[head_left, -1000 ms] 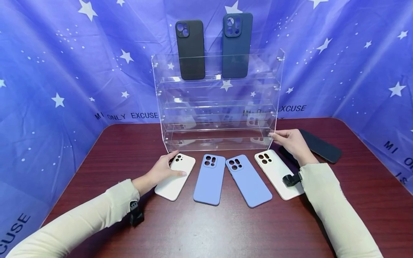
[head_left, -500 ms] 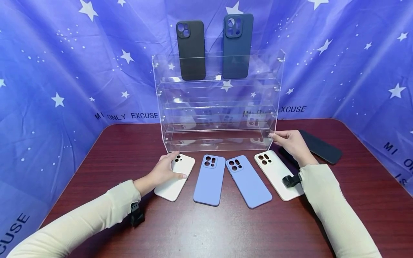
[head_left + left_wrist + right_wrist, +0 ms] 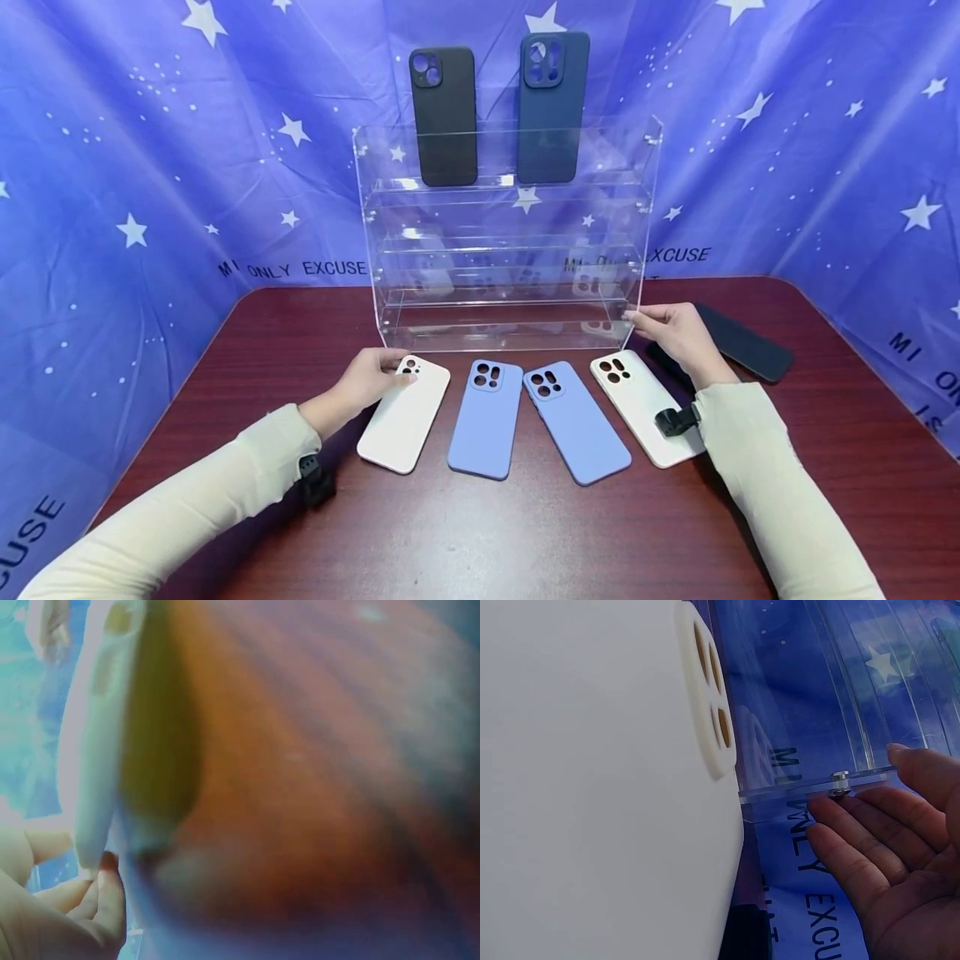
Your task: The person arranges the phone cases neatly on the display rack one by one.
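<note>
My left hand (image 3: 363,381) pinches the camera end of a white phone case (image 3: 403,421) between thumb and fingers. In the left wrist view the case (image 3: 101,742) is edge-on, with a dark gap between it and the table. At the lower right corner of a clear acrylic display rack (image 3: 506,337), my right hand (image 3: 678,333) grips the side panel; the right wrist view has the thumb on one side and the fingers on the other. Two blue phone cases (image 3: 486,425) (image 3: 579,425) and another white phone case (image 3: 637,408) lie in front of the rack, partly under the right wrist.
A black phone case (image 3: 435,117) and a dark blue phone case (image 3: 551,108) stand on the rack's top tier. Black cases (image 3: 750,346) lie on the table (image 3: 480,542) beyond my right hand. A starry blue curtain (image 3: 187,142) hangs close behind.
My left hand has shifted from across the white phone case to its upper left edge, and the case's camera end has come slightly off the table. My right hand stays at the rack.
</note>
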`<act>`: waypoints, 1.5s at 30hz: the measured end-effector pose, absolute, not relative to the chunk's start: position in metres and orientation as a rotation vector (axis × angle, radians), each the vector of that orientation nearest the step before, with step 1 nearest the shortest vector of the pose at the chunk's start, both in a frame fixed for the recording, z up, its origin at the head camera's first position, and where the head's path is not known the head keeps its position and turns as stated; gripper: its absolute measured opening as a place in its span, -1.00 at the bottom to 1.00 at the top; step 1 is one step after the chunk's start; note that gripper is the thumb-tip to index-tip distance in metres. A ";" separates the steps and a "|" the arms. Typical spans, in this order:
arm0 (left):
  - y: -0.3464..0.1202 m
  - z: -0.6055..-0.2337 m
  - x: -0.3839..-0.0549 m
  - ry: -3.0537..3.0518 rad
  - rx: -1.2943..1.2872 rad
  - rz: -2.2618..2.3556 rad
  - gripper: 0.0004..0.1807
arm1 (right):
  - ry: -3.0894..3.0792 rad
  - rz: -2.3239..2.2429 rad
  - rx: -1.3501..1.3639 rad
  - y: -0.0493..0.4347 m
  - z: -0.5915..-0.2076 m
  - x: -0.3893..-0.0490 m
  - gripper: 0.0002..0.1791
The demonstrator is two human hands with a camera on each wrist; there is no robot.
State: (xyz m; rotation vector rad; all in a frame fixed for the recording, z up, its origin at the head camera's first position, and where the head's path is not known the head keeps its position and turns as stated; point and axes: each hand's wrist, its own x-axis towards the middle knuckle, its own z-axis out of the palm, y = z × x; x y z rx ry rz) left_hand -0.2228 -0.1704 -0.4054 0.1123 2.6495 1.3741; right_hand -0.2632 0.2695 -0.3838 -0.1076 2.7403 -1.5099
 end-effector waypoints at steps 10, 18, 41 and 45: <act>-0.180 -0.379 -0.224 2.417 -0.001 1.575 -0.60 | 2.737 -1.458 -0.085 0.270 -0.382 -0.263 -0.40; -0.180 -0.343 -0.221 2.513 0.130 1.673 -0.63 | 2.732 -1.487 -0.096 0.269 -0.383 -0.262 -0.42; -0.146 -0.224 -0.256 2.253 0.234 2.371 -0.67 | 2.727 -1.474 -0.112 0.269 -0.380 -0.262 -0.41; -0.138 -0.206 -0.267 2.221 0.235 2.463 -0.69 | 2.735 -1.478 -0.117 0.270 -0.381 -0.262 -0.41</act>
